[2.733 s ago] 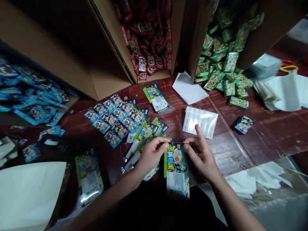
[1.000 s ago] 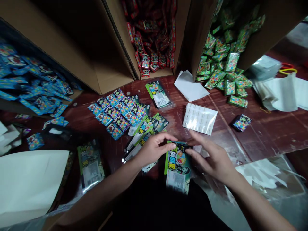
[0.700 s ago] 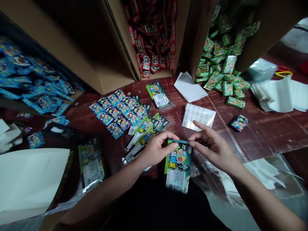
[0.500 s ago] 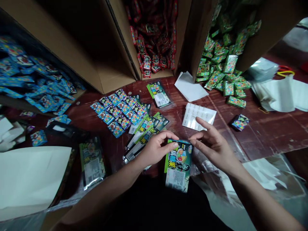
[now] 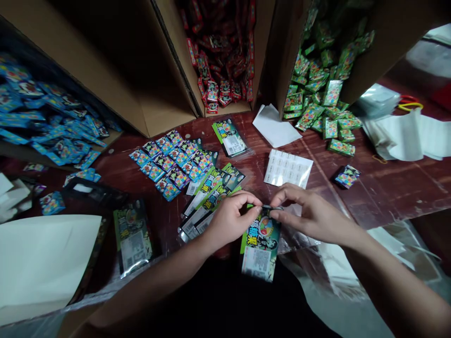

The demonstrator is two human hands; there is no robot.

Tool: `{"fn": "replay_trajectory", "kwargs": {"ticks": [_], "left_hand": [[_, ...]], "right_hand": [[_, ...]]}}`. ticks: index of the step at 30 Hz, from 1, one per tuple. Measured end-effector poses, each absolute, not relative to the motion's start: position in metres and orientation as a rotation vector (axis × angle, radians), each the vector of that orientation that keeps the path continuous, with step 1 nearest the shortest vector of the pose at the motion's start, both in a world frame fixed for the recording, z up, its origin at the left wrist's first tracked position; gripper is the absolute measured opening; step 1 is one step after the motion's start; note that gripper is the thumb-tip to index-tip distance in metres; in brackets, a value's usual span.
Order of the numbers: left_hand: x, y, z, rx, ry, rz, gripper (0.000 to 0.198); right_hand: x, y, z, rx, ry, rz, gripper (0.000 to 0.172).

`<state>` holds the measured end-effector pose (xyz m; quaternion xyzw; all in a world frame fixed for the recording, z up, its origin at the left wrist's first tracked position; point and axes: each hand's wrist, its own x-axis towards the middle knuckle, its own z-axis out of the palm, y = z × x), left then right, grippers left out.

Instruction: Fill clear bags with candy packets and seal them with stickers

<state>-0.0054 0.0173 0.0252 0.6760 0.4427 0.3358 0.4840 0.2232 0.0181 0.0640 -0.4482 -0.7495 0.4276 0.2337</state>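
Note:
A green and black candy packet [image 5: 260, 246] in a clear sleeve stands in front of me at the table's near edge. My left hand [image 5: 230, 220] pinches its top left corner with thumb and forefinger. My right hand [image 5: 310, 216] pinches the top edge from the right, all fingers curled in. A white sticker sheet [image 5: 288, 168] lies just beyond my right hand. Several finished packets [image 5: 211, 195] are fanned out to the left of my left hand.
Small blue candy boxes [image 5: 172, 162] lie in rows on the dark red table [image 5: 387, 188]. Open cartons hold blue boxes [image 5: 45, 122], red boxes [image 5: 221, 70] and green boxes [image 5: 324, 89]. One small box [image 5: 347, 176] sits alone. White paper [image 5: 42, 258] lies near left, clear bags [image 5: 345, 277] near right.
My right hand's fingers, spread over the sticker sheet half a second ago, have curled down and closed on the packet's top edge. My left hand kept its pinch. The packet stayed put.

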Motion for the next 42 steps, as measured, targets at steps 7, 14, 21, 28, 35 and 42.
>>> {"fn": "replay_trajectory", "kwargs": {"ticks": [7,14,21,28,35,42], "left_hand": [[-0.009,0.016,0.026,1.671,1.101,0.824,0.014],[-0.016,-0.005,0.021,1.405,1.233,0.887,0.018],[-0.172,0.000,0.047,1.326,1.719,1.175,0.018],[-0.293,-0.004,0.046,1.337,2.363,0.959,0.026],[-0.109,-0.021,0.020,2.177,1.753,0.508,0.060],[-0.064,0.021,0.006,1.998,1.595,0.020,0.048]], "right_hand": [[0.208,0.017,0.044,-1.385,-2.120,0.945,0.021],[0.196,0.013,0.034,-1.141,-2.409,0.687,0.020],[0.125,0.053,0.010,-1.181,-2.358,0.704,0.064],[0.096,0.050,-0.031,-1.494,-2.419,0.497,0.053],[0.118,0.049,-0.039,-1.609,-2.131,0.659,0.026],[0.143,0.029,-0.038,-1.603,-1.978,0.811,0.031]]}}
